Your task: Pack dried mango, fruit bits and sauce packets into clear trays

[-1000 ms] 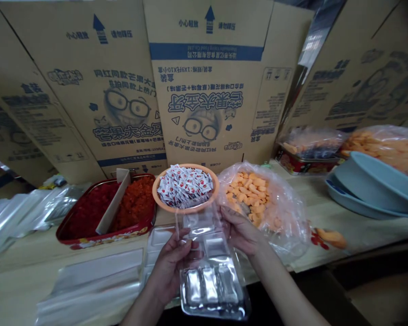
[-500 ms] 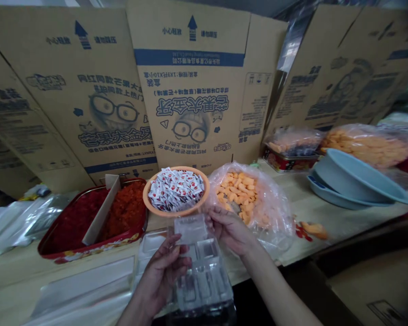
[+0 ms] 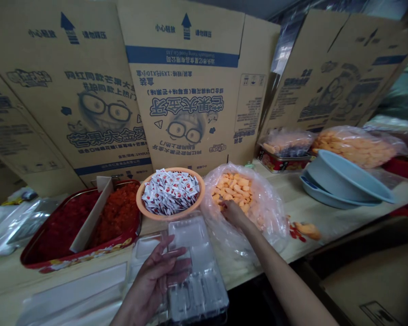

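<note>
My left hand (image 3: 156, 276) has its fingers spread over the left side of a stack of clear plastic trays (image 3: 199, 271), which have moulded compartments. At the plastic bag (image 3: 268, 217) of orange candy pieces (image 3: 236, 188), my right hand (image 3: 234, 213) reaches in, its fingertips down among the pieces; what they hold, if anything, is hidden. Between the bag and a red tin sits an orange bowl (image 3: 140, 201) full of small white and red packets (image 3: 170, 191).
The red tin (image 3: 85, 260) holds dark red and orange-red pieces split by a divider (image 3: 91, 217). Clear sleeves (image 3: 75, 294) lie front left. Blue bowls (image 3: 347, 181) and a bag of orange pieces (image 3: 357, 145) are at right. Cardboard boxes (image 3: 190, 81) stand behind.
My right hand has left the tray stack and moved up and right into the candy bag. My left hand remains at the trays. The view has shifted slightly.
</note>
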A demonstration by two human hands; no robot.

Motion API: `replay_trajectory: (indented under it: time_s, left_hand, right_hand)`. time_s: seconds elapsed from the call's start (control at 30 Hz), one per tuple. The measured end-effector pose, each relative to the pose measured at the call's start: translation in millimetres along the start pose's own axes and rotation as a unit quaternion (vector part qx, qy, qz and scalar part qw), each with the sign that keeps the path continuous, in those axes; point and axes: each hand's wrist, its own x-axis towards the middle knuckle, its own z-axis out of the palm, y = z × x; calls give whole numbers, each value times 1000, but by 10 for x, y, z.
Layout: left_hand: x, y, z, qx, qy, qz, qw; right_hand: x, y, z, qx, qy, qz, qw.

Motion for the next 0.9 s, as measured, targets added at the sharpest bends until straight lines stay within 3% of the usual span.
replay_trajectory:
  time_s: [0.17,0.3,0.4,0.47,0.53,0.63,0.77,0.9]
  left_hand:
    - [31,-4,6,-3,-2,0,1000]
    - [59,-23,-20,-17,-20,8,1000]
    - [74,-38,-9,-25,-33,7,999]
    - [79,-46,19,-26,-43,4,999]
    - [82,-54,51,-26,-58,-3,998]
    - [79,-66,81,-25,-80,-14,996]
    - [67,-78,73,-25,-83,-17,996]
    - [60,-73,21,-29,-75,-13,997]
  right_hand:
    - [-87,-57,-38,9,30,18,999]
    - [-205,-193,-224,56,124,51,989]
    - [-330,-412,-393,121,148,41,981]
    - [-443,-644,-451,217,107,22,970]
    - [-574,-926,-429,287,17,-18,958]
    - [-767,-1327,-252,208,-88,-122,967]
    - [-933,-1585,56,24,-121,-236,964]
    - [-864,-1488,102,41,-87,-274,957]
